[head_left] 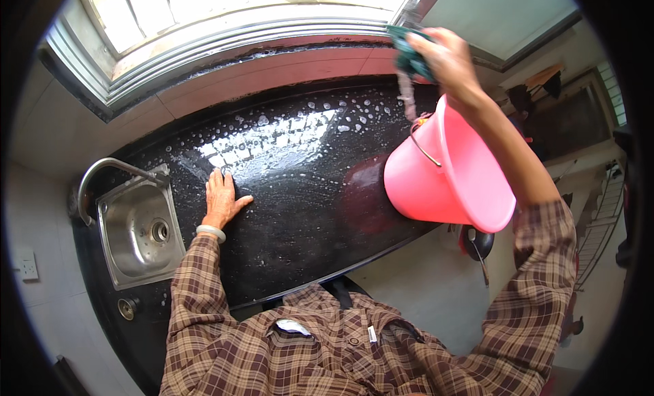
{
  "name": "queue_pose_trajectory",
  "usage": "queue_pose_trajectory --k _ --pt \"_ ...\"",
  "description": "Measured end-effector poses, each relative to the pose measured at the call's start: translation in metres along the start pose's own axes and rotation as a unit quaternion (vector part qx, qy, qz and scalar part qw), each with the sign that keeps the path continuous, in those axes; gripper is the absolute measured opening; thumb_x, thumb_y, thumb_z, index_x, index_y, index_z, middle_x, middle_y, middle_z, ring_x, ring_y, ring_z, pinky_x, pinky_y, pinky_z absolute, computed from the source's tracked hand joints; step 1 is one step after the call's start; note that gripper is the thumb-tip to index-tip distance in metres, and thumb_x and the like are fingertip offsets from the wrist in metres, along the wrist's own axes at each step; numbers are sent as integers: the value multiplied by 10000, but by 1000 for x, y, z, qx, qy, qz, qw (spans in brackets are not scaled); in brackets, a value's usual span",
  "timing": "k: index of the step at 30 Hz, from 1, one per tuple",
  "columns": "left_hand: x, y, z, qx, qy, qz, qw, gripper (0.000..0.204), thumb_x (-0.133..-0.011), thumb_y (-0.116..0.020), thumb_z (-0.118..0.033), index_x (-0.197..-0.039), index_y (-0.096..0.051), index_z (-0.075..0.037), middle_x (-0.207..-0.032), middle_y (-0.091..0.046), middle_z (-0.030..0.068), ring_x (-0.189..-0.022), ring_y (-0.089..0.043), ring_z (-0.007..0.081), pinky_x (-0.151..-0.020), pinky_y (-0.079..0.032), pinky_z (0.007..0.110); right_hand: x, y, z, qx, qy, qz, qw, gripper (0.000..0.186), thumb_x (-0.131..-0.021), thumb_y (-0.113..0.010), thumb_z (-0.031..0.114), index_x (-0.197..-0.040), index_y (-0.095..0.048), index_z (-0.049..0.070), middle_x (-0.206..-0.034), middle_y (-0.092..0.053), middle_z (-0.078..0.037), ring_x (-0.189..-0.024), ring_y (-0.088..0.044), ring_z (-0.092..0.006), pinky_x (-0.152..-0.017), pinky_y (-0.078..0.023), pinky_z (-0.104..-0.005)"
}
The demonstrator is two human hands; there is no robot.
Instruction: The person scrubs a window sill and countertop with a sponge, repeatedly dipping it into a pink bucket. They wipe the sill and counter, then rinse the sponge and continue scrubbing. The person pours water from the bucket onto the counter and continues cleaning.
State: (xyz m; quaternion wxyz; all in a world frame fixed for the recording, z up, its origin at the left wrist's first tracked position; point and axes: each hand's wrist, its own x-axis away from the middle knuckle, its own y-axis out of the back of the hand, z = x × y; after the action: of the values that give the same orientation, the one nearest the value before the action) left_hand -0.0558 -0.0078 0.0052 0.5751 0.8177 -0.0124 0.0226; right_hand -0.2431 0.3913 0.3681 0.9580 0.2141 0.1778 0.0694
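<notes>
Black and glossy, the table point(293, 253) carries rounded foam blobs point(357, 128) toward its back edge, so I judge that part unfinished; toward the front edge I see only fine specks. My right grip point(446, 61) clenches a crumpled dark green cloth point(409, 54), raised near the back edge above the smooth pink bucket point(419, 181) at the right end. My left grip point(221, 200) lies flat, fingers spread, near the steel sink point(126, 242) at the left end.

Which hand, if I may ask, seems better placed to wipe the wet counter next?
Probably the right hand: though raised, it holds the green cloth; the left hand rests empty on the counter.
</notes>
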Motion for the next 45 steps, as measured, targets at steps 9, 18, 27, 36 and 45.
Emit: queue_pose_trajectory --k 9,18,27,36,45 --pt "-1 -7 8 -101 -68 -49 991 1016 -928 -595 -668 -1569 -322 72 -1662 -229 326 -1552 -189 487 -1248 -141 612 -7 -305 -134 58 -49 -220 973 400 -922 -672 266 -1176 -491 15 -1125 -580 -251 -992 -631 -454 -875 -487 -553" --pt "-6 -1 5 -148 -66 6 987 1066 -902 -600 -681 -1627 -237 10 -1689 -141 318 -1576 -126 466 -1262 -96 597 -49 -342 -262 86 18 -252 964 384 -836 -688 46 -1145 -459 47 -1043 -519 -230 -924 -625 -487 -745 -503 -575" --pt "-6 -1 7 -136 -54 17 989 1073 -907 -565 -727 -1635 -234 -12 -1684 -151 321 -1571 -143 470 -1256 -109 606 -87 -211 -343 144 -166 -423 879 214 -914 -635 100 -1093 -559 10 -1082 -657 -230 -970 -659 -449 -888 -494 -552" --pt "-7 4 3 -131 -64 14 989 1058 -904 -604 -650 -1639 -205 -2 -1693 -132 311 -1576 -125 464 -1255 -103 602 -61 -340 -238 121 78 -287 947 246 -877 -678 77 -1072 -533 36 -931 -565 -210 -704 -646 -424 -594 -535 -489" --pt "-8 2 6 -127 -61 31 990 1076 -908 -579 -707 -1633 -217 1 -1683 -127 334 -1564 -130 490 -1246 -101 620 -71 -271 -314 127 128 -346 920 375 -848 -651 -54 -1196 -592 72 -1074 -619 -175 -939 -682 -402 -790 -555 -466"
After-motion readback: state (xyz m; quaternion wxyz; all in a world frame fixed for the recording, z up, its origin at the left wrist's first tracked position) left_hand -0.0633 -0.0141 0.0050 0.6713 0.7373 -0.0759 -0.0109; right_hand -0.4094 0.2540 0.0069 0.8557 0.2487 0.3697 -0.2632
